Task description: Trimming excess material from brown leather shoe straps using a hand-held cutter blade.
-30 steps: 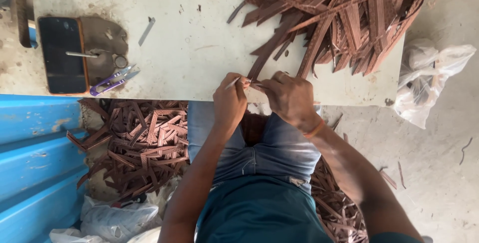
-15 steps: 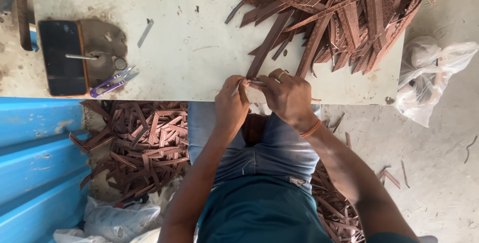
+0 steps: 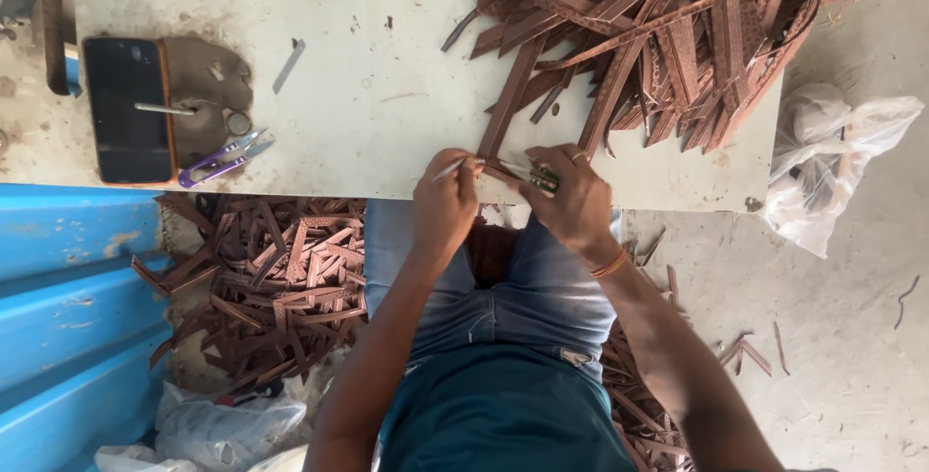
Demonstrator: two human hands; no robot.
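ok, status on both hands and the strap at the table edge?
Left hand pinching a thin pale tool. Right hand gripping a brown strap at the table edge. Strap pile just beyond; nothing between the hands.

Your hands meet at the near edge of the worktable, over a brown strip.

Your left hand (image 3: 443,203) pinches a thin pale tool (image 3: 455,168); your right hand (image 3: 571,199) grips the brown strip (image 3: 510,114) just beside it, fingers closed. At 1 o'clock, a heap of brown strips (image 3: 677,36) covers the table (image 3: 377,114). At 10 o'clock lie purple snips (image 3: 224,158) and a dark phone (image 3: 126,109). At 8 o'clock, more strips (image 3: 281,278) litter the floor.
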